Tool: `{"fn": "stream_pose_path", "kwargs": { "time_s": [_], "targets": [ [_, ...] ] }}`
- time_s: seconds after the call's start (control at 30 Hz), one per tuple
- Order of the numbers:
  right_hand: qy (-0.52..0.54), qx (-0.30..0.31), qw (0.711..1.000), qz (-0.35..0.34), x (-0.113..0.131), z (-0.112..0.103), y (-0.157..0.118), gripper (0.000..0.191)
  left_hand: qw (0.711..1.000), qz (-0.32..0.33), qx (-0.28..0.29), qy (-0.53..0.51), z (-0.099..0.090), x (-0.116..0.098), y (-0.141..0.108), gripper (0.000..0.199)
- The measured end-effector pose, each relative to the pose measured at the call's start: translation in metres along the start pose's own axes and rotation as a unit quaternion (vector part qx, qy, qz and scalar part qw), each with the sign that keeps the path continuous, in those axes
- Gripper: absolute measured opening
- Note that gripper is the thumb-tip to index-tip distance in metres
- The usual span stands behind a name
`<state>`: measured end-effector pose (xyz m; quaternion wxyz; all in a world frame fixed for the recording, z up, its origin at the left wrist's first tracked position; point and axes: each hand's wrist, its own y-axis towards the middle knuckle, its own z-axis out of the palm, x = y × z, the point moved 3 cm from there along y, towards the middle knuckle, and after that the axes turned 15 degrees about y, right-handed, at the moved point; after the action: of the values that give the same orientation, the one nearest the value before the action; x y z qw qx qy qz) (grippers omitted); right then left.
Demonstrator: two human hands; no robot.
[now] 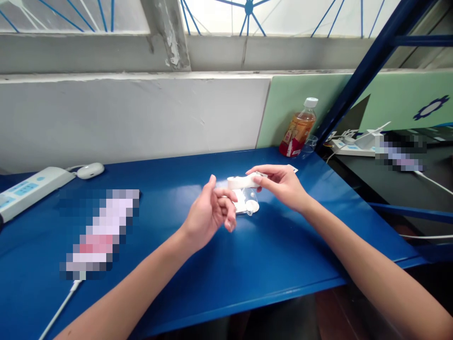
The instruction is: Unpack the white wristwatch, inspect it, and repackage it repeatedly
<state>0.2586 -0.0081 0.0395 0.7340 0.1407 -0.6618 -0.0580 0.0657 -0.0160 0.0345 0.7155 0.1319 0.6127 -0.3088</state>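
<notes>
Between finger and thumb, my right hand pinches a small white elongated object whose exact kind I cannot make out. It is held just above the blue desk. Palm turned inward, my left hand is beside it with loosely curled fingers and the thumb raised; nothing shows in its grasp. Beneath the white object lies a clear plastic packet with white pieces in it, partly hidden by my left fingers. A small white corner of something pokes out behind my right hand.
To the left are a white power strip, a white mouse-shaped item and a blurred phone on a white cable. A drink bottle stands at the back right near a blue metal post. Another blurred phone lies on the neighbouring black desk.
</notes>
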Motion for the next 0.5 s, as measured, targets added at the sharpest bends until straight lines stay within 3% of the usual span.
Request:
{"fn": "stream_pose_path", "kwargs": {
  "time_s": [0.03, 0.1, 0.2, 0.27, 0.33, 0.5],
  "targets": [
    [-0.001, -0.007, 1.000, 0.013, -0.001, -0.003, 0.002, 0.029, 0.995, 0.035, -0.065, 0.073, -0.006, -0.004, -0.001, 0.048],
    [-0.010, -0.015, 0.999, 0.038, -0.002, -0.009, 0.005, 0.032, 0.952, 0.105, -0.170, 0.232, -0.015, -0.013, -0.005, 0.037],
    [-0.057, -0.013, 0.997, 0.056, -0.005, -0.016, 0.007, 0.034, 0.837, 0.192, -0.243, 0.451, -0.022, -0.019, -0.010, 0.023],
    [-0.110, -0.002, 0.992, 0.060, -0.008, -0.019, 0.007, 0.032, 0.751, 0.239, -0.225, 0.573, -0.022, -0.016, -0.009, 0.024],
    [-0.177, 0.004, 0.983, 0.048, -0.009, -0.021, 0.007, 0.029, 0.701, 0.247, -0.162, 0.649, -0.022, -0.008, -0.005, 0.046],
    [-0.303, 0.012, 0.953, 0.015, -0.006, -0.019, 0.004, 0.025, 0.681, 0.195, -0.077, 0.701, -0.026, 0.012, 0.005, 0.071]
  ]
}}
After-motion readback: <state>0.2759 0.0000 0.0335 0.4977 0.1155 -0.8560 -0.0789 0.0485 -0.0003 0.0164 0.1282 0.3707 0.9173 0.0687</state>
